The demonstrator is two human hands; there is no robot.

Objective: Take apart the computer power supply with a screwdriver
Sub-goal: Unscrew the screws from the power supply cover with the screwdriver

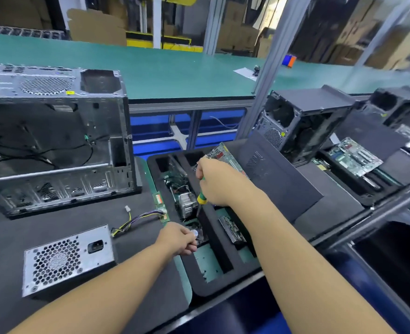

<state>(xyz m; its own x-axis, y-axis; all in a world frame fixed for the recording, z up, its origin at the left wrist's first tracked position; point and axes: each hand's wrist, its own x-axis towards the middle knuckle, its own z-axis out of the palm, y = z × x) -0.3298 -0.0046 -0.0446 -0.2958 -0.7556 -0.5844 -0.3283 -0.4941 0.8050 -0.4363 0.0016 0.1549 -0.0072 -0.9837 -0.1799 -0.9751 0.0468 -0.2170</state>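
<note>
Gripping a screwdriver [201, 197] with a green and yellow handle, the right hand [214, 182] hangs over a black tray [213, 288] near the middle of the view. The tip points down, close to a metal block with fins [186, 204] that sits in the tray.

The left hand [178, 238] is just below, at 6 o'clock from the right one. Its fingers curl round a small shiny round part [194, 233] at the left side of the tray.

The power supply [69, 259] sits on a dark mat [78, 218] at 8 o'clock, well apart from both hands. It is a grey metal box. Its side with many little holes and a black plug socket faces up toward us. A bunch of coloured wires [136, 219] starts just beside its top right corner and reaches a thin green board [159, 205] at the left edge of the tray.

A big open computer case [54, 141] stands at 10 o'clock, behind the power supply. Another dark case [314, 102] stands at 2 o'clock, and near it a green circuit board [354, 157] lies in a second tray. A green tabletop [151, 71] stretches across at 12 o'clock.
</note>
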